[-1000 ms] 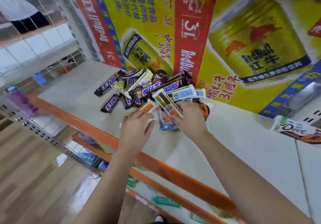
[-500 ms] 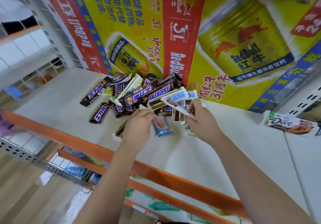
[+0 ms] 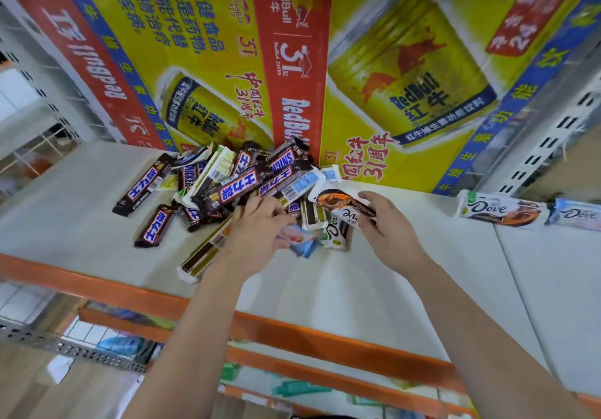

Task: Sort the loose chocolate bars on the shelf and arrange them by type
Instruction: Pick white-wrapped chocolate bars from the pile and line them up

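The white-and-brown Dove bar (image 3: pixel 341 205) sits at the right edge of the heap of dark Snickers and pale wrapped bars (image 3: pixel 247 184) on the white shelf board (image 3: pixel 374 282), pinched in our right hand (image 3: pixel 390 230). Our left hand (image 3: pixel 257 239) curls into the heap, and we cannot tell whether it grips anything. We judge we are picking out a Dove. Next it likely needs carrying to the two sorted Dove bars (image 3: pixel 500 212) well to the right.

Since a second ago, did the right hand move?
Yes. The right hand, gripping a white-and-brown Dove chocolate bar, has shifted rightward, away from the heap of dark Snickers bars.
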`<state>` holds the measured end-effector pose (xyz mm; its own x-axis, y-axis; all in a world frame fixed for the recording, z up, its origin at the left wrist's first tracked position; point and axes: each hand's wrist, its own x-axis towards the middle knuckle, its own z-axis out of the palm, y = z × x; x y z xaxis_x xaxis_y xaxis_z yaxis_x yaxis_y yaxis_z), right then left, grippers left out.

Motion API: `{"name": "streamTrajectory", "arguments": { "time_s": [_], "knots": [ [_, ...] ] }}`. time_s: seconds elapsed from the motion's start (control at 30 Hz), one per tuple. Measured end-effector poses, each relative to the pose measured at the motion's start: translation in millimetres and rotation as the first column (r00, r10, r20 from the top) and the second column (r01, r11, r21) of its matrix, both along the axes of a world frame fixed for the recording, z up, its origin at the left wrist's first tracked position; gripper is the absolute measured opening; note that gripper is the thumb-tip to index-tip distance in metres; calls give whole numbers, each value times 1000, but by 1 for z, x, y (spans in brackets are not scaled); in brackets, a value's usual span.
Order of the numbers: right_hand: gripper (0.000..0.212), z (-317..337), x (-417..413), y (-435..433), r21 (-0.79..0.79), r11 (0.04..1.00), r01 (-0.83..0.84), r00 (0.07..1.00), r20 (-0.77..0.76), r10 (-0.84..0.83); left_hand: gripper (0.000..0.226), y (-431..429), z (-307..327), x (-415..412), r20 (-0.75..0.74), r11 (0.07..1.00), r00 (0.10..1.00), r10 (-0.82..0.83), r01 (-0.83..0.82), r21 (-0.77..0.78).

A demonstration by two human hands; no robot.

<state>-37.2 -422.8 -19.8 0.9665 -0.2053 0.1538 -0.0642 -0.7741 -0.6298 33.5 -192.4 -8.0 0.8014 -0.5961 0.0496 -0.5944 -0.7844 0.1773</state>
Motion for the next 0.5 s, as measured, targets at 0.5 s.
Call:
{"name": "streamTrajectory", "arguments": {
  "time_s": [0.5],
  "knots": [
    [18,14,-41,-49,333,931,148,986,24,-166,12,-48,1,-16,-20,996,998,-62,60,-60]
  ]
}}
